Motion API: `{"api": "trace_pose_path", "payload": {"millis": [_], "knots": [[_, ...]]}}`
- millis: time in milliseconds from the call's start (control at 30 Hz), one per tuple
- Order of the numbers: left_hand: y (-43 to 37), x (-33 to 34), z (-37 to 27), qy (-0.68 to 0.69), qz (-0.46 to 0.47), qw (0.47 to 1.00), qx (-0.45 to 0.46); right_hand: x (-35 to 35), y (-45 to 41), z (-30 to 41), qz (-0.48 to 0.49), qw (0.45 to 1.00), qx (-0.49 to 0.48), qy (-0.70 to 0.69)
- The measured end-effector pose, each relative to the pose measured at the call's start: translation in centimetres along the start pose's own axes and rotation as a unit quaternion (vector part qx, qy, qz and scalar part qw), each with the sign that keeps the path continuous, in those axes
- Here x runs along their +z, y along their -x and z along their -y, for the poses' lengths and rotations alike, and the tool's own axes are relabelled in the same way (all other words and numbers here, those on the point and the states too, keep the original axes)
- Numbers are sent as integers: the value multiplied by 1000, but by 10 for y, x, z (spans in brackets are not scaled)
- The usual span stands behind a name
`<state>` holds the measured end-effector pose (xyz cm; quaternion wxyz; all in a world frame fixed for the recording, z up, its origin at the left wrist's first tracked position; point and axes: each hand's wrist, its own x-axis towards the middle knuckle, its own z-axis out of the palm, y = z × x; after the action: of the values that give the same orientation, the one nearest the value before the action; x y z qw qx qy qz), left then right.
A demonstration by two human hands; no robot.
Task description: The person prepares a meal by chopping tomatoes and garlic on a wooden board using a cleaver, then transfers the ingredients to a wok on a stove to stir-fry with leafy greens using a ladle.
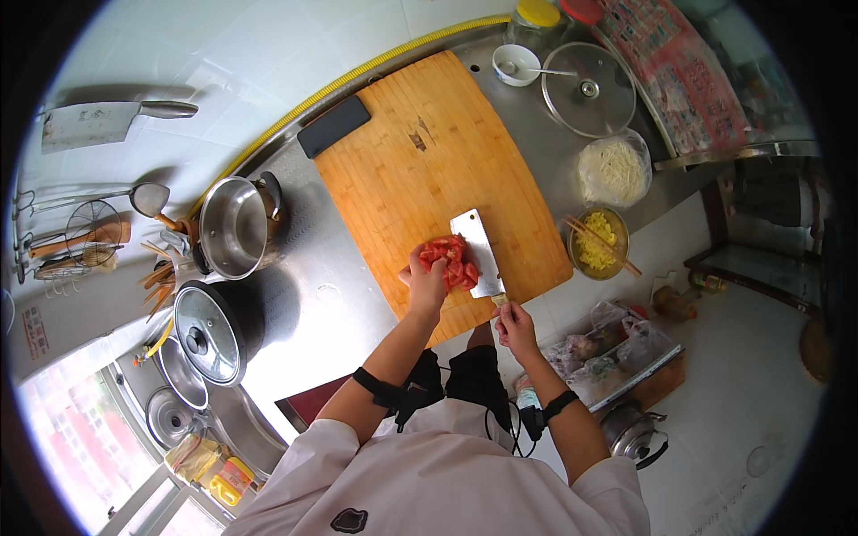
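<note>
Chopped red tomato pieces point(458, 269) lie in a heap on the bamboo cutting board point(436, 174), towards its near end. My left hand point(426, 280) cups the left side of the heap, fingers on the pieces. In my right hand point(515, 327) is the handle of a cleaver point(477, 251), its blade lying beside the heap's right side and reaching away from me. The blade looks nearly flat to the board; whether it touches the wood I cannot tell. Right of the board, a metal bowl point(627, 244) holds scrambled egg point(596, 249), with wooden chopsticks point(606, 248) across it.
A black phone-like slab point(334, 126) lies on the board's far left corner. Left are a steel pot point(232, 228) and a lidded pot point(209, 333). Noodles in a plastic bag point(614, 167), a glass lid point(588, 107) and a white bowl point(515, 65) stand on the right.
</note>
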<state>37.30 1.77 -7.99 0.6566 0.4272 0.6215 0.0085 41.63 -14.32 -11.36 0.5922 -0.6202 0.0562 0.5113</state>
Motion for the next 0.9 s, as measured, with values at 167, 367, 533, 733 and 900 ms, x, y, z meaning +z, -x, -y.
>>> {"api": "trace_pose_path", "payload": {"millis": [167, 367, 533, 733, 900], "knots": [[-16, 3, 26, -38, -26, 993, 110, 13, 1, -11, -2, 1000, 1, -17], [-11, -8, 22, -63, -25, 993, 93, 19, 1, -16, 1, 999, 8, -31], [-7, -9, 22, -281, -135, 912, 267, 18, 0, -22, 5, 1000, -19, -20], [-20, 1, 40, -345, -173, 814, 433, 25, 2, -27, -7, 999, -20, -38], [-27, 7, 49, -317, -165, 813, 460, 28, 4, -38, -3, 998, -22, -56]]}}
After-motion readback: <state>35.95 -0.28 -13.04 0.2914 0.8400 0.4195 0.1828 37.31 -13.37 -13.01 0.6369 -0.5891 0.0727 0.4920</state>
